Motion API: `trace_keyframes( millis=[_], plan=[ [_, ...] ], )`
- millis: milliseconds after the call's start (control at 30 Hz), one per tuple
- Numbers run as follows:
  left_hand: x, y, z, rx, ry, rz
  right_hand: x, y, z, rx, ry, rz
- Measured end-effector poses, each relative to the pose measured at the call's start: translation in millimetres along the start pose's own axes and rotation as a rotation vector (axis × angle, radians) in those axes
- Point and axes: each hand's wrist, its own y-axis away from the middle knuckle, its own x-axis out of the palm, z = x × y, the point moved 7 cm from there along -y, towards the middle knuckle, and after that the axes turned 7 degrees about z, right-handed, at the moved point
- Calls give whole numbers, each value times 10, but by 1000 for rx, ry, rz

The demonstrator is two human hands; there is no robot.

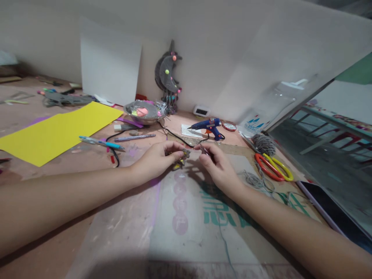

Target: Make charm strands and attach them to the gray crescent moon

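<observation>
Two-handed pinch grip over a printed sheet

Left forearm enters from the left edge, sloping gently up; left hand has thumb and index nearly closed on a small grey-and-yellow piece, which sits at the fingertips above the sheet's far part. Right forearm rises from the lower right corner. Right hand curled, thumb and index drawn together around a slim dark item — mostly hidden, identity unclear. The two sets of fingertips face each other, close but apart.

Materials: sheet flat, with green characters and pink discs. Grey yarn ball, fibrous and rounded, lies right of the hands behind scissors with smooth red and yellow loop handles. Loose grey strand coiled near the right forearm. Beyond the hands, a blue glue gun — hard-bodied, tapered nozzle, orange trigger. Left: smooth matte yellow sheet, angular outline.
</observation>
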Motion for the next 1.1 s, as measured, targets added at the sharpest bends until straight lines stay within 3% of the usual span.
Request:
trace_keyframes(
  millis=[333, 1100],
  plan=[
    [51, -11, -35, 69, 179, 47, -40, 18, 97, -236, 267, -32],
    [149, -27, -11, 59, 264, 180, -18, 59, 184, -324, 398, 1]
  ],
)
